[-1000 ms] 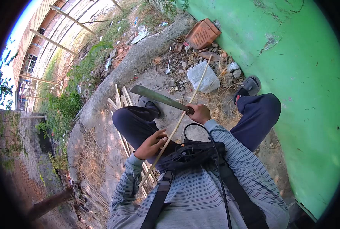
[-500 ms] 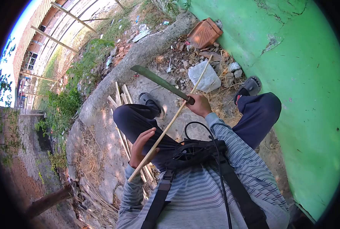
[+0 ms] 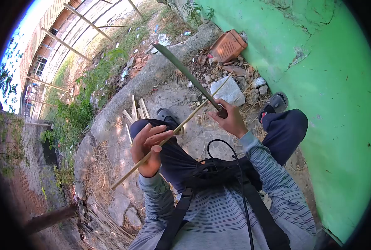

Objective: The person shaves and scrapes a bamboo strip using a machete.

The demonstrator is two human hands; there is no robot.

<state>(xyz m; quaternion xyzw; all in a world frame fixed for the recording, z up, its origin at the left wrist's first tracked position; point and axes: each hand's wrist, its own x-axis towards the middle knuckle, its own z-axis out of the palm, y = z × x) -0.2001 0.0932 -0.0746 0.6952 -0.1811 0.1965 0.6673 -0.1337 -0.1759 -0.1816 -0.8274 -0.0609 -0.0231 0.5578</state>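
Note:
My right hand [image 3: 231, 118] is wrapped round the handle of a machete [image 3: 181, 68], its long dark blade pointing up and to the left. A thin pale bamboo strip [image 3: 185, 121] runs slantwise, crossing near the base of the blade. My left hand [image 3: 147, 150] has the strip between thumb and palm, with the other fingers stretched loosely apart. The strip's near end sticks out below that hand, and its far end reaches over a white stone block [image 3: 228, 91]; I cannot tell whether it touches it.
More split strips [image 3: 137, 110] lie beside my left shoe [image 3: 167, 118]. A green wall [image 3: 319, 104] rises on the right. Ahead are a terracotta-coloured block [image 3: 228, 46], rubble and a low concrete ridge [image 3: 139, 83]. Plants [image 3: 75, 112] grow at the left.
My left hand has risen, turned and come round the strip. The strip's near end has shifted left. My right hand has moved slightly right and down, and the machete blade now points more steeply upward.

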